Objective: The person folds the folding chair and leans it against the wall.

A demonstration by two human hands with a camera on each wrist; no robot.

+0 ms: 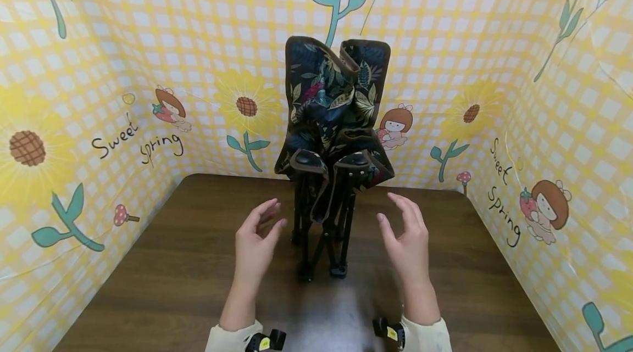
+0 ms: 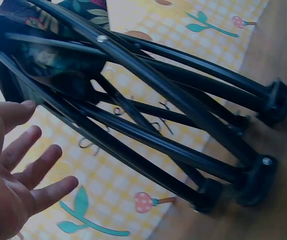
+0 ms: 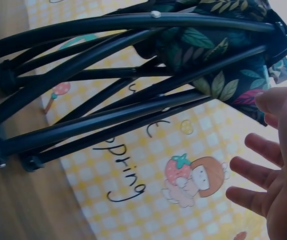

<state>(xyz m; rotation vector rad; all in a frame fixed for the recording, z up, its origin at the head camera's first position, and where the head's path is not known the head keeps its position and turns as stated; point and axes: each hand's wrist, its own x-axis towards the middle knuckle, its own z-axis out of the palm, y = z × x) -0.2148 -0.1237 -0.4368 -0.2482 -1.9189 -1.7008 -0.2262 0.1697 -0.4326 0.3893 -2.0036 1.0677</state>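
A partly folded camp chair [image 1: 328, 99] stands upright on the table, its dark fabric printed with leaves and flowers. Its black metal legs [image 2: 178, 100] cross and end in plastic feet, bunched close together. My left hand [image 1: 256, 236] is held to the left of the chair, fingers spread and slightly bent, with nothing in it. On the other side my right hand [image 1: 407, 234] is likewise spread and holds nothing. In the head view both hands appear apart from the frame. The right wrist view shows the fabric [image 3: 233, 85] close by the right thumb; contact cannot be told.
The brown wooden table [image 1: 188, 264] is enclosed at the back and sides by a yellow checked cloth [image 1: 207, 28] printed with sunflowers and cartoon figures. Each wrist carries a strapped black camera, such as the left camera [image 1: 267, 340].
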